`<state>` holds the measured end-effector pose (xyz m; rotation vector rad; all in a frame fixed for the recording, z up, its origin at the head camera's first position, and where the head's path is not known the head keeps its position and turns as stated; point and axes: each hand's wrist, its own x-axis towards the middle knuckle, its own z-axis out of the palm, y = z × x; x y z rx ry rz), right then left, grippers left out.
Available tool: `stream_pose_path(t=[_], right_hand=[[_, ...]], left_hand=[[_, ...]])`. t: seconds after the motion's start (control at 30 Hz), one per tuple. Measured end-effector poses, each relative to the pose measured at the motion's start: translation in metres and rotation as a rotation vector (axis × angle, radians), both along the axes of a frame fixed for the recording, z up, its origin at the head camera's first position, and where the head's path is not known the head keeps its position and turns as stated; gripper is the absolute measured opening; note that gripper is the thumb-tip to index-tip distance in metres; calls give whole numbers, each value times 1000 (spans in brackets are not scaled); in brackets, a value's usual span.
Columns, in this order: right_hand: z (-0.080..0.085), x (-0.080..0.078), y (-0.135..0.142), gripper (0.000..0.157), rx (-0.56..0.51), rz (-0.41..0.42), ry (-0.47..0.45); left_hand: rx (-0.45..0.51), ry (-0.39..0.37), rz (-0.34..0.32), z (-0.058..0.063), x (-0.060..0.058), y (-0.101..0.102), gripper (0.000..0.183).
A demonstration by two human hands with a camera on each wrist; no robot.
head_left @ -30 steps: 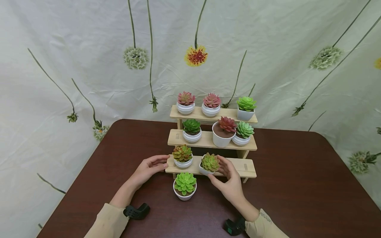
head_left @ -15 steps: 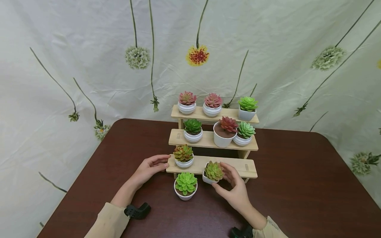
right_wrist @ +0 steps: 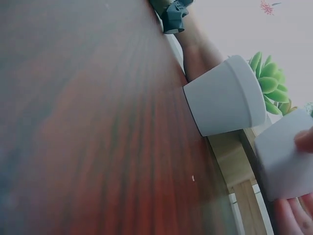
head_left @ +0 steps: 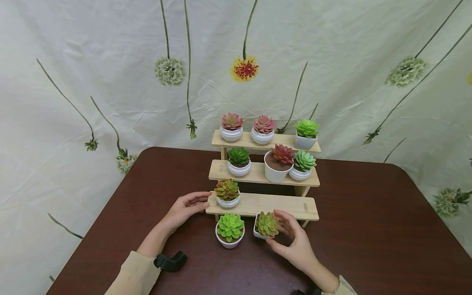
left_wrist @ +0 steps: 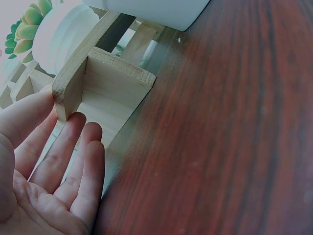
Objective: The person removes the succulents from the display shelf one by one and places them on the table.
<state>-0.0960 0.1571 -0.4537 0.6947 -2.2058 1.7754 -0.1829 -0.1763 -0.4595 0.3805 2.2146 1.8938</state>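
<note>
My right hand pinches a small square white pot with a yellow-green succulent between thumb and fingers, in front of the bottom step of a wooden plant stand. In the right wrist view this square pot is tilted, just above the table. My left hand holds the left end of the bottom step; the left wrist view shows the thumb at the board's corner and fingertips under it. A round white pot with a bright green succulent stands on the table between the hands.
On the bottom step, at left, sits a reddish-green succulent. The middle step carries a dark green succulent, a red one in a larger pot and a pale green one. Three pots line the top step. Floral cloth hangs behind the table.
My right hand has lifted the square-potted succulent off the bottom step and brought it forward, slightly right, towards me. The left hand has stayed at the stand's end.
</note>
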Motion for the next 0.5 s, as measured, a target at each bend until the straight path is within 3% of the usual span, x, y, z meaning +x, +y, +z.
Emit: stream_pose_path(t=[0.2,0.5], right_hand=[[-6,2,4,68,27,63,-8],[-9,1,5,65,64,95,-49]], left_hand=[[5,10,-5,1,0,0,44],[3,12,-1,2,1,0,44]])
